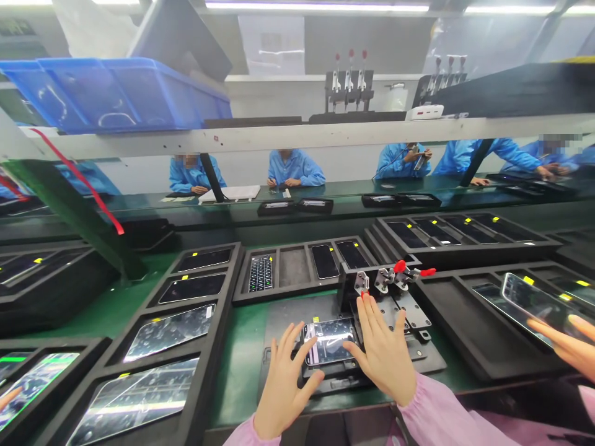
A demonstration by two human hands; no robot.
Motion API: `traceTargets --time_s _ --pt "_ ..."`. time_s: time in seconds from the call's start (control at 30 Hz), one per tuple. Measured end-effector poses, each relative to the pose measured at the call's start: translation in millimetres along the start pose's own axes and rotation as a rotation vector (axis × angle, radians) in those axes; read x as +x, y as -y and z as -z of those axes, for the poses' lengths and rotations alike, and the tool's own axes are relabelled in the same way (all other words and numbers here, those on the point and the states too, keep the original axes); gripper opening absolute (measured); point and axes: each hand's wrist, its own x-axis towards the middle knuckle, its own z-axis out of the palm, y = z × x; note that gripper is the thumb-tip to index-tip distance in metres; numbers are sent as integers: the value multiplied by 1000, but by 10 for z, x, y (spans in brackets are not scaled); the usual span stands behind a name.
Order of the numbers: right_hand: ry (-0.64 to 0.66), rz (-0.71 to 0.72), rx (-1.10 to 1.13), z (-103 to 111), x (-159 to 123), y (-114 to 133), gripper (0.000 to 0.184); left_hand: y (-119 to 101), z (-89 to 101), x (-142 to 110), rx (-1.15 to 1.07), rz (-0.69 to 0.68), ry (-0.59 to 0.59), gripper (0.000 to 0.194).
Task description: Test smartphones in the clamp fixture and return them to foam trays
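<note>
Green tabletop; one phone on a black fixture; our left hand, fingers spread, at its left end; our right hand, unclenched, thumb over its right end; contact unclear to us.

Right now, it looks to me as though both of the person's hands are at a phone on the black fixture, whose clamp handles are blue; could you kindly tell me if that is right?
Not quite: the clamp handles are red, not blue, as the head view shows. The left hand and right hand are indeed at the phone on the black fixture.
</note>
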Motion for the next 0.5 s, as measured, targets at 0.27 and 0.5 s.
traceTargets --time_s 0.27,0.5 --pt "-136 27 290 244 -105 -292 50 -12 0 -18 1 52 -33 58" --pt "-323 -12 495 212 -197 -374 31 1 -11 -17 -49 40 -2 58"
